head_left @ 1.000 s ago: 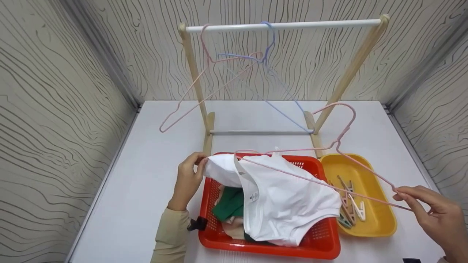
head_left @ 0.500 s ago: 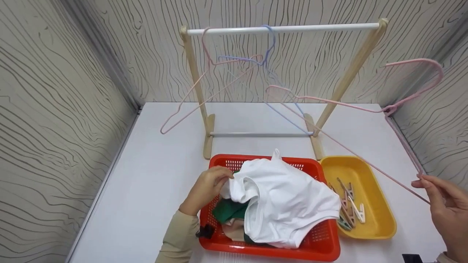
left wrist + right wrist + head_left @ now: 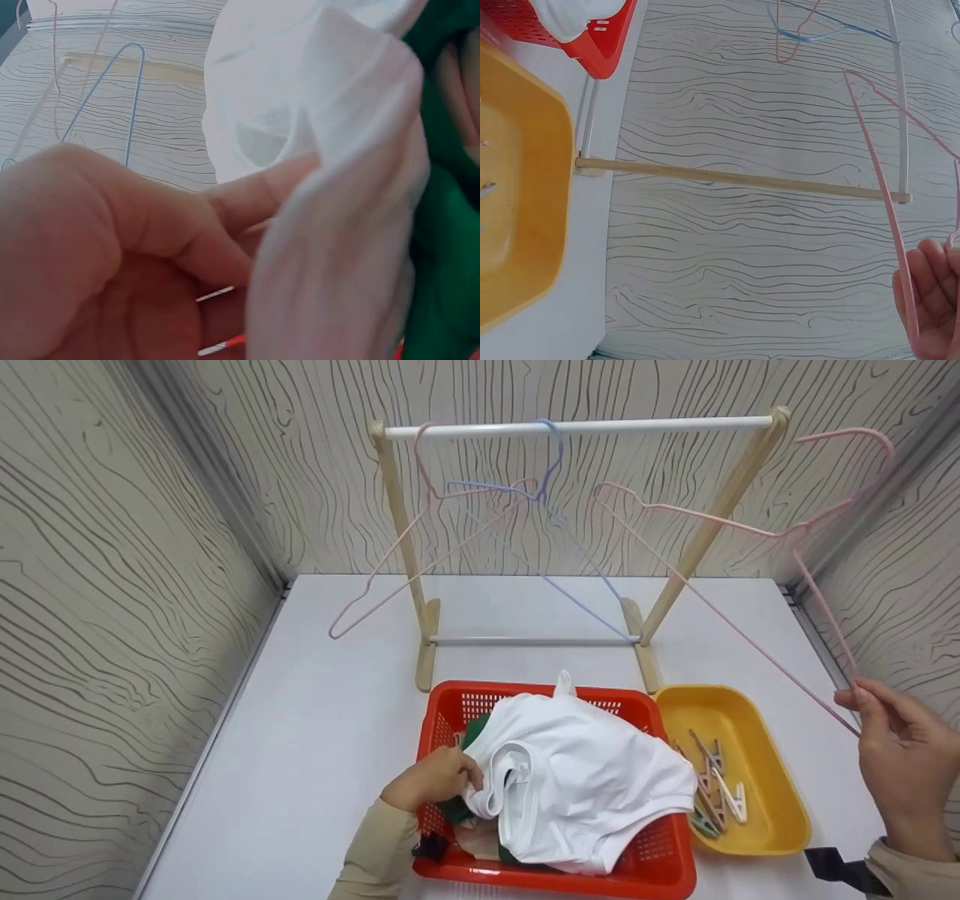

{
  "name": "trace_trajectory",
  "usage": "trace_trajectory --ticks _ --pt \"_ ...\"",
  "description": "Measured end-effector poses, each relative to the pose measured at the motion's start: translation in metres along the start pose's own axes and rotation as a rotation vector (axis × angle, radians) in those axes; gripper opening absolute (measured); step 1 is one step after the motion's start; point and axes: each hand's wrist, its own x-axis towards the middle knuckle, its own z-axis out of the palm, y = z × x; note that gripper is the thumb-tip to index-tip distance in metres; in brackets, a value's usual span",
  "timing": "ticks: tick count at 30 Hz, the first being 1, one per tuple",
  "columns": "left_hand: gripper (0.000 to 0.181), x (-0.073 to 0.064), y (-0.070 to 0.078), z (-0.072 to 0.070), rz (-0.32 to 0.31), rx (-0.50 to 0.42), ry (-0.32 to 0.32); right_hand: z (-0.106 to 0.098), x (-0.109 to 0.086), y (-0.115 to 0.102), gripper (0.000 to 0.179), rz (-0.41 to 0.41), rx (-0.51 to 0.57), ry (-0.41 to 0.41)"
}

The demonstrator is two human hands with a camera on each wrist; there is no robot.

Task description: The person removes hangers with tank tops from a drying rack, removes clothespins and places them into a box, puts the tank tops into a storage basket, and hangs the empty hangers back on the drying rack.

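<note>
A white garment (image 3: 600, 780), its round hemmed opening facing up, lies crumpled over the red basket (image 3: 555, 879). My left hand (image 3: 435, 780) pinches the garment's left edge; in the left wrist view, the white cloth (image 3: 337, 187) hangs over its fingertips. Away to the right, my right hand (image 3: 900, 742) holds a pink hanger (image 3: 712, 598) by its near corner. The hanger is raised, bare of cloth, with its hook up at the upper right. Green fabric (image 3: 476, 729) and beige fabric (image 3: 478, 840) show beneath the white garment.
Behind the basket stands a wooden rack with a white rod (image 3: 637, 427), bearing a pink hanger (image 3: 375, 574) and a blue hanger (image 3: 585, 607). A yellow tray (image 3: 776, 780) with several clothespins (image 3: 716, 791) sits right beside the basket.
The pink hanger has come away from the white garment, up and to the right with my right hand. My left hand has moved down and right, lowering the garment's edge.
</note>
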Motion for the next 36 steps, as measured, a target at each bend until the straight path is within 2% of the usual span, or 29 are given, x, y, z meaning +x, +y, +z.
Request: trace_trajectory --ticks 6,12,19,23,30,36 --pt "0.015 0.003 0.002 -0.001 -0.001 0.005 0.028 0.024 0.018 -0.010 0.020 -0.009 -0.063 0.004" --pt "0.012 0.010 0.004 -0.002 0.050 0.068 0.144 0.049 0.037 -0.014 0.021 -0.036 -0.044 0.021" --pt "0.013 0.017 0.006 -0.004 0.136 0.106 0.247 0.070 0.047 -0.015 0.021 0.015 -0.020 0.006" --pt "0.013 0.020 0.007 -0.005 0.192 0.110 0.280 0.079 0.050 -0.012 0.020 0.011 0.003 0.007" --pt "0.011 0.020 0.009 -0.006 0.192 0.104 0.306 0.085 0.048 -0.009 0.022 0.016 -0.078 -0.057" --pt "0.010 0.022 0.010 -0.010 0.226 0.120 0.391 0.086 0.046 -0.006 0.024 0.063 -0.137 -0.127"
